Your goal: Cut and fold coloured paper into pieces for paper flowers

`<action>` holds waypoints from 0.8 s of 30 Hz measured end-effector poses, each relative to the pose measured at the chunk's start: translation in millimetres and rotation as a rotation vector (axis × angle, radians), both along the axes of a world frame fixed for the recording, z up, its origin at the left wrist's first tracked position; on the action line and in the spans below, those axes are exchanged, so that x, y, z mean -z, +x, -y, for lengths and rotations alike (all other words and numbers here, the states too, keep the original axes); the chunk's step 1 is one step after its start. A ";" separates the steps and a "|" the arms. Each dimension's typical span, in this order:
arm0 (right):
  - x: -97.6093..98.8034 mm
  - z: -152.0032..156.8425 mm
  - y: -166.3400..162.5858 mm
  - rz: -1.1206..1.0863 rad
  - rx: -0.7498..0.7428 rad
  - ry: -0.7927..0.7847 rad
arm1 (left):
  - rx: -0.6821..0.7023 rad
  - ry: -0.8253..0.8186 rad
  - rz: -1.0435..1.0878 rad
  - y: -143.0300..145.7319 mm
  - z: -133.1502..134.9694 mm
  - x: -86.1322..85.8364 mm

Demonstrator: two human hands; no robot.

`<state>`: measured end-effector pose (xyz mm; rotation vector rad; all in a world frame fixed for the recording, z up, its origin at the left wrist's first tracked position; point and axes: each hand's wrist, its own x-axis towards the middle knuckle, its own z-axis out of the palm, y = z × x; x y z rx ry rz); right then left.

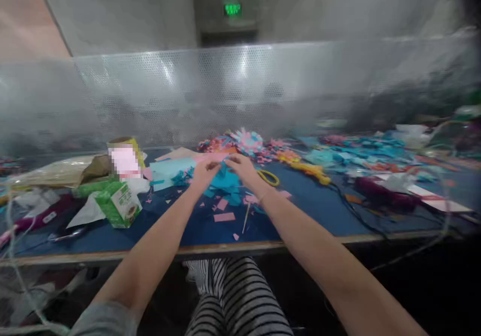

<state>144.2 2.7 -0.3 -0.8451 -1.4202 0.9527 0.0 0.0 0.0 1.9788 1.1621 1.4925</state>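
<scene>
I am pinching a teal paper piece [225, 175] in both grips, left hand [205, 172] and right hand [243, 168], finished paper flowers [246, 143] piling at twelve o'clock, scraps [224, 217] littering the counter [308, 200].

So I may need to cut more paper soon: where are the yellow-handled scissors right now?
In the head view, the yellow-handled scissors lie on the blue tabletop just right of the right hand, beside the teal paper scraps.
</scene>
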 end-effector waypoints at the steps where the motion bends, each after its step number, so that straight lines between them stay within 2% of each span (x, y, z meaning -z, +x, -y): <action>1: 0.5 0.0 -0.6 -0.016 -0.008 -0.005 | 0.004 -0.002 0.018 0.5 0.3 0.4; 10: 0.9 0.9 -3.8 -0.134 -0.064 -0.004 | -0.026 0.027 0.128 5.0 3.9 1.9; 24: -1.9 4.4 -2.4 -0.139 -0.104 -0.041 | 0.007 0.003 0.165 0.8 -0.7 1.5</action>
